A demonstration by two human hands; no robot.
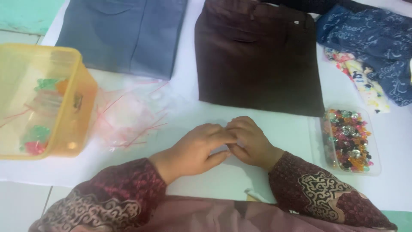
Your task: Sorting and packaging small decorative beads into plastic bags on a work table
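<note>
My left hand point(195, 148) and my right hand point(251, 141) meet at the fingertips low over the white table point(283, 129), near its front edge. The fingers of both are curled together as if pinching something small between them; what it is stays hidden. A heap of small clear bags with red strips point(128, 114) lies just left of my left hand. A clear tray of coloured beads and buttons point(348, 139) sits to the right of my right hand.
A yellow plastic box point(79, 103) with small bagged pieces stands at the left. Folded grey-blue trousers point(124, 34) and folded dark brown trousers point(257, 56) lie at the back. Blue patterned cloth point(377, 43) and floral cloth point(365, 81) are at the far right.
</note>
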